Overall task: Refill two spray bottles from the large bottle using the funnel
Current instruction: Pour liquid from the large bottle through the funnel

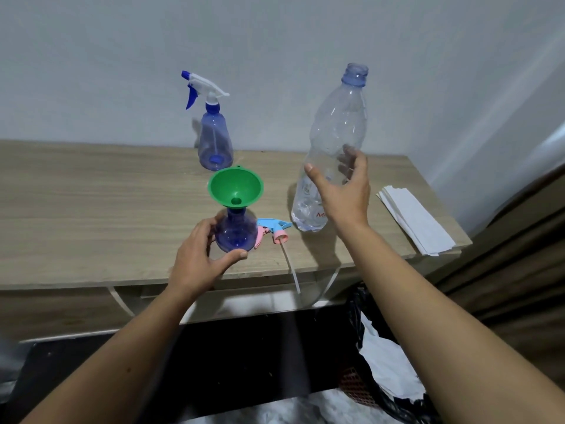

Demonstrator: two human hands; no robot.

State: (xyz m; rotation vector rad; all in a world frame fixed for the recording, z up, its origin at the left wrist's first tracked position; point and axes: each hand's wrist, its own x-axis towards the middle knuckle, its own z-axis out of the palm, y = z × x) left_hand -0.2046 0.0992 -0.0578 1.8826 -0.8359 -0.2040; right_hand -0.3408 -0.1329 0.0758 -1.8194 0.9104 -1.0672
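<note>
1. Funnel [235, 187]: green, seated upright in the neck of the near spray bottle [236, 229], wide mouth up.
2. Near spray bottle: blue-tinted, clear, head removed, stands on the table [91, 209] near the front edge.
3. Left hand [198, 255]: cupped round the base of the near spray bottle, thumb in front, fingers curled at its left side.
4. Large bottle [333, 142]: clear plastic, uncapped, upright w/ slight lean, base on the table to the right of the funnel. Little liquid visible inside.
5. Right hand [345, 191]: fingers and thumb spread at the mid-section of the large bottle; firm contact cannot be told.
6. Spray head [273, 229]: pink/light blue, lies on the table btwn the two bottles, dip tube [290, 264] extending past the front edge.
7. Far spray bottle [214, 139]: blue, head fitted, stands at the rear by the wall [275, 32].
8. Folded paper towels [415, 218]: white stack at the table's right end.
</note>
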